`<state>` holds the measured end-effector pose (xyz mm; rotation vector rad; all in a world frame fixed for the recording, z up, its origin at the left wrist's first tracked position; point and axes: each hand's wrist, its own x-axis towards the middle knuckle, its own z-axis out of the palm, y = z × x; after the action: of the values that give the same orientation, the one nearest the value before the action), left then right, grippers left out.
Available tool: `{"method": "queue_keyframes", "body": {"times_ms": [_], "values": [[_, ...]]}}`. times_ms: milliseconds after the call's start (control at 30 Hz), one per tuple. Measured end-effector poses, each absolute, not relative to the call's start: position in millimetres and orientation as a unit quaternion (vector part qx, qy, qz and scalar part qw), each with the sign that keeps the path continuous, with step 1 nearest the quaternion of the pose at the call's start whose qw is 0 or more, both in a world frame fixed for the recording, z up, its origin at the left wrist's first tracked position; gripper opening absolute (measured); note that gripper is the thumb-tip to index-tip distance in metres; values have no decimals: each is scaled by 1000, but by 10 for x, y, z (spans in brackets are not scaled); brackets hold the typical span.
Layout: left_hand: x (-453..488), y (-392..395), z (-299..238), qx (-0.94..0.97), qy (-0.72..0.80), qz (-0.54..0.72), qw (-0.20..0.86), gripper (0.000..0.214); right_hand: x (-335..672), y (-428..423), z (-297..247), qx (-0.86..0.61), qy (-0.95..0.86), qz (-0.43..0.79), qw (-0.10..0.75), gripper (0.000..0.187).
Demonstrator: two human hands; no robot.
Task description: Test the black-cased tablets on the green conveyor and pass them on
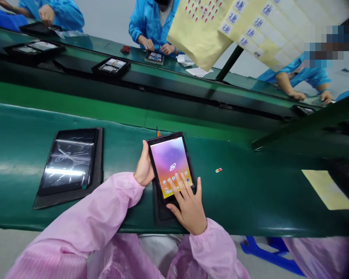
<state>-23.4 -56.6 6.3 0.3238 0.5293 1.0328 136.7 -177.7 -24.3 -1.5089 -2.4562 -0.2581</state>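
A black tablet (171, 164) with a lit purple and orange home screen stands tilted on a dark tray (160, 211) at the near edge of the green bench. My left hand (144, 166) grips its left edge. My right hand (189, 203) rests on its lower end, fingers spread, fingertips touching the icons along the bottom of the screen. Both my sleeves are pink.
A second tablet in clear film (68, 162) lies on a dark tray to the left. A small red and yellow sticker (218, 169) lies to the right, with a yellow sheet (327, 190) further right. Black trays (111, 66) ride the conveyor; people in blue coats work opposite.
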Motion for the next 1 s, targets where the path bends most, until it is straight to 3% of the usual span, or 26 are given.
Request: {"method": "queue_keyframes", "body": {"times_ms": [533,767,1000], "values": [[-220,-569,63,153,253,491,819,77,1424,-1918,-231,-508,-848,-85,125,59],[-256,-635,142,156,270,537,784,77,1507,-1962,-127,-531,-788,-91,297,48],[-32,-1057,277,88,299,775,550,67,1079,-1889,144,-589,-688,-87,414,51]]}}
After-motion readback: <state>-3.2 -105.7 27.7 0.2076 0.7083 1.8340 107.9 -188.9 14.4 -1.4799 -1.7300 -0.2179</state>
